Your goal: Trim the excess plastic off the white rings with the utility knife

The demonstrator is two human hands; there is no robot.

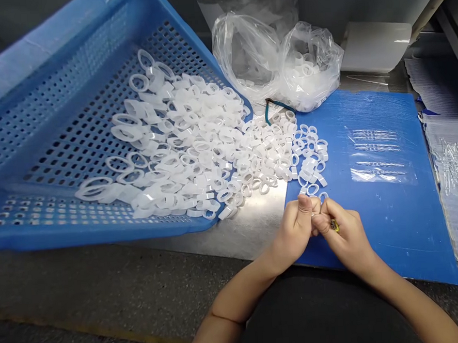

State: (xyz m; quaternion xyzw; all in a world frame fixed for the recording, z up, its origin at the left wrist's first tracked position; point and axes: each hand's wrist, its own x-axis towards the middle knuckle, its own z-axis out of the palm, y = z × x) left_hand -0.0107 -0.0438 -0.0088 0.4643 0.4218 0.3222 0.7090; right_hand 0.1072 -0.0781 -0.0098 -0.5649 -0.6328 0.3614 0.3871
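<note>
Pinching something small together, your left hand (292,229) and right hand (345,231) meet just in from the near edge of the blue mat (376,235). Both are closed, and your fingers hide most of the small white piece (314,216), so you can't tell its long axis. A yellow bit (335,225) shows at your right hand, its hold unclear. The loose pile of white rings (275,158) lies straight ahead, spreading left into the blue perforated basket (62,237). Your left thumb (304,205) is nearest that pile, while a stray ring (323,195) sits just ahead of your right hand.
</note>
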